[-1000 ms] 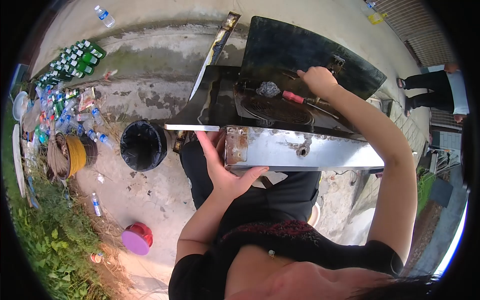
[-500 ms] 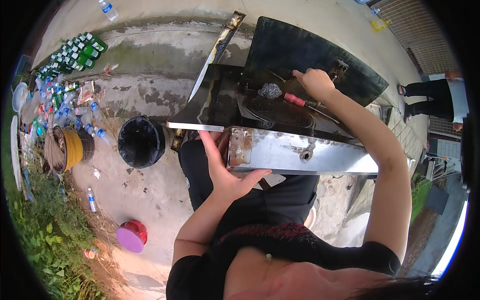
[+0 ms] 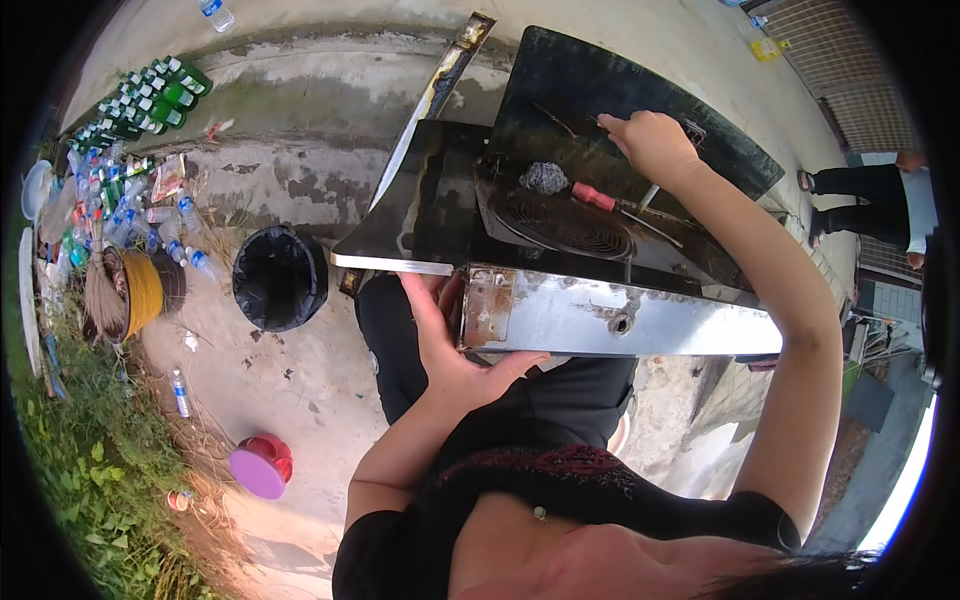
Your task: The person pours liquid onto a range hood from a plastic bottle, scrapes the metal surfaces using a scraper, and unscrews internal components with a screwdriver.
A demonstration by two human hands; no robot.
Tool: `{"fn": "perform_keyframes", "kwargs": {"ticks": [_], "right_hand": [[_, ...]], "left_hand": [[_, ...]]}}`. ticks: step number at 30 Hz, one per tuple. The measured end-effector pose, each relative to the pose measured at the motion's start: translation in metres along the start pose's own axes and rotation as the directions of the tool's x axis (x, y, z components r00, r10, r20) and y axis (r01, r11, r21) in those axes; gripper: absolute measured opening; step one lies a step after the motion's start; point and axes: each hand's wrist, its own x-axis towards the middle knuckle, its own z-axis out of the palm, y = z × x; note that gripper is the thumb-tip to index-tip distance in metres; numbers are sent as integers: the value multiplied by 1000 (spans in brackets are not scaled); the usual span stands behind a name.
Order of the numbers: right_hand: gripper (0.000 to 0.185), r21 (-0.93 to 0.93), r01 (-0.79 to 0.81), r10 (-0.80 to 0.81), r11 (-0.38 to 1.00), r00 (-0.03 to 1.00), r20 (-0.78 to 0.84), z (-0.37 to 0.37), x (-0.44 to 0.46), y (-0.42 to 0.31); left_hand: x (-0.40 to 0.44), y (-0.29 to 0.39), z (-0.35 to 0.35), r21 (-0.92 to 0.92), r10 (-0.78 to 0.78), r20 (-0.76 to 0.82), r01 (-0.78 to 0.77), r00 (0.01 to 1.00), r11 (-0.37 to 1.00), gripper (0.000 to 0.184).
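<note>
A greasy range hood [image 3: 610, 315] with a steel side and dark panels rests across my lap. My left hand [image 3: 455, 370] grips its rusty left corner, thumb along the lower steel edge and fingers partly hidden behind. My right hand [image 3: 652, 148] is closed above the dark upright panel [image 3: 570, 80]; a short pale metal shaft shows below the fist, but what it belongs to is unclear. On the hood, beside the round grille [image 3: 560, 225], lie a ball of steel wool [image 3: 543, 178] and a red-handled screwdriver [image 3: 595, 196].
A bin lined with black plastic [image 3: 282, 280] stands left of my knees. A pink-topped stool [image 3: 260, 468] is at lower left. Plastic bottles [image 3: 125, 215] and green bottles [image 3: 160, 95] crowd the left. A long dirty metal strip [image 3: 430, 100] leans behind the hood. Another person [image 3: 870, 200] stands at right.
My right hand has moved right and slightly up across the panel, and the pale shaft now shows beneath it. The hood has shifted slightly right and down; my left hand keeps its hold.
</note>
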Motion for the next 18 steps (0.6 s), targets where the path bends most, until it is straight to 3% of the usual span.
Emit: {"fn": "perform_keyframes", "kwargs": {"ticks": [1,4,8,12,16,18], "right_hand": [[31,-37,-32,35,999,996,85,2,4,-7],[32,-63,-23,26,998,998,57,11,10,-19],[35,-66,-21,31,998,988,154,19,9,-24],[27,59,-9,1,998,990,138,19,8,-21],[25,7,-79,77,997,985,152,-1,-2,-21],[27,-1,-48,48,999,997,58,-16,-8,-16]], "left_hand": [[2,1,0,-15,-18,5,18,1000,1000,127],[0,-3,-1,-1,32,3,-32,999,999,127],[-5,-7,-2,58,33,-3,-33,999,998,126],[-3,-1,1,32,18,-29,-17,999,999,125],[-3,-4,0,87,71,-46,-67,996,994,123],[-3,-4,0,92,64,-41,-60,997,994,123]]}}
